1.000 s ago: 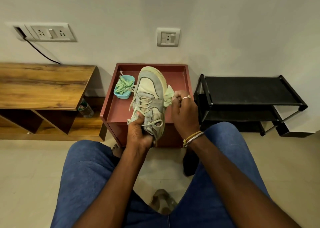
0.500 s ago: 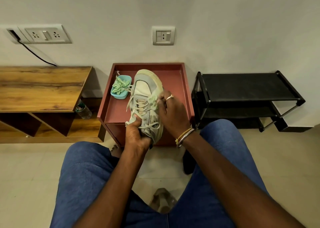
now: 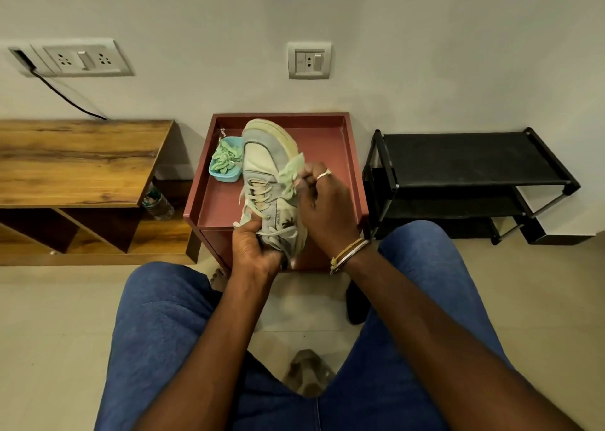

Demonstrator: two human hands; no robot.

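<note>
A worn white and grey sneaker (image 3: 268, 165) with pale laces is held up over the red side table (image 3: 330, 142), toe pointing away from me. My left hand (image 3: 253, 250) grips its heel end from below. My right hand (image 3: 322, 201) pinches a light green cloth (image 3: 291, 175) against the shoe's right side near the laces. A ring shows on that hand and bangles on its wrist.
A small blue tub (image 3: 224, 163) of green wipes sits on the table's left part. A wooden shelf unit (image 3: 78, 165) stands to the left with a bottle (image 3: 158, 203) beside it. A black shoe rack (image 3: 465, 168) stands to the right. My knees in blue jeans frame the floor below.
My right hand with the green cloth slid inward to the laces, then back out along the shoe's right side. The left hand kept its grip on the heel.
</note>
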